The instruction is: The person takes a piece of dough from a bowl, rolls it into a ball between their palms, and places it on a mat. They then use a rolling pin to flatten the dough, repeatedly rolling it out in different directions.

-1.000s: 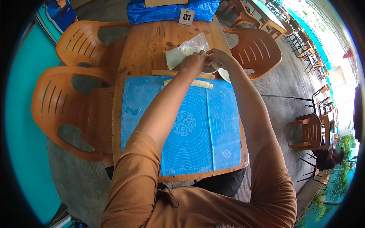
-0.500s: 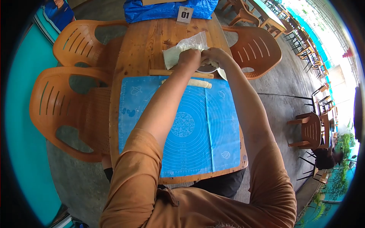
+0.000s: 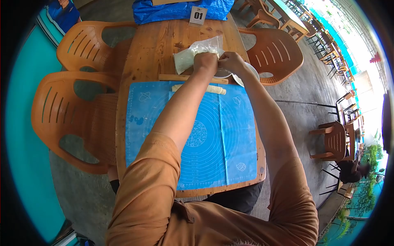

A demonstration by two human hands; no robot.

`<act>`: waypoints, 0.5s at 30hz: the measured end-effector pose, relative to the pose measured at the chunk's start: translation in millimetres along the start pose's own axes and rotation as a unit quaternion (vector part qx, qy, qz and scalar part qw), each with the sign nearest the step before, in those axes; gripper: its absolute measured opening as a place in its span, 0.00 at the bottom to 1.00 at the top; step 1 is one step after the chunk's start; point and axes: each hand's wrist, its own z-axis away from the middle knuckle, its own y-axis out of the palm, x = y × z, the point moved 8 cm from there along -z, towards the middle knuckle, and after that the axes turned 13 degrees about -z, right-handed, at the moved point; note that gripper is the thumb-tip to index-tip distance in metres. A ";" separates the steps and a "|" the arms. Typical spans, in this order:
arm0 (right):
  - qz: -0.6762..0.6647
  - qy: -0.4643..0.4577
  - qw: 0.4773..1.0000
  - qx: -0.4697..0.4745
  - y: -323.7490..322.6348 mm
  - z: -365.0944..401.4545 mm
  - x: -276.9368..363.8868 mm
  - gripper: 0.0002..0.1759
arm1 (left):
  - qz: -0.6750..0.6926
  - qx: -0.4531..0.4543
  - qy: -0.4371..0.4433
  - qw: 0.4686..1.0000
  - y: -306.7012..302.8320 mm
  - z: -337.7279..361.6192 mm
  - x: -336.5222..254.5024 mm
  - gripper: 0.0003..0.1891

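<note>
Past the pastry mat [image 3: 211, 158], the left hand [image 3: 204, 62] met a plastic bag [image 3: 184, 61] needing steadying, the right hand [image 3: 232, 62] close by; neither grip could be told. Rolled dough [image 3: 217, 89] lay on the mat.

This looks like a casual eatery with open sides. A card reading 01 [image 3: 198, 16] stands near the far edge of the wooden table [image 3: 154, 45], like a table number. Orange plastic chairs [image 3: 84, 43] stand along its left and right edges. Beyond the right edge, more tables [image 3: 289, 15] and chairs run in a long row over a bare concrete floor [image 3: 293, 92], with bright daylight and green plants [image 3: 371, 164] past them. A turquoise wall [image 3: 28, 135] closes the left side.
</note>
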 end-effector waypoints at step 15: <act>0.054 -0.035 0.998 0.012 -9.1 9.0 3.3 0.34 | 0.005 0.037 0.029 0.999 0.0 0.6 -3.2 0.10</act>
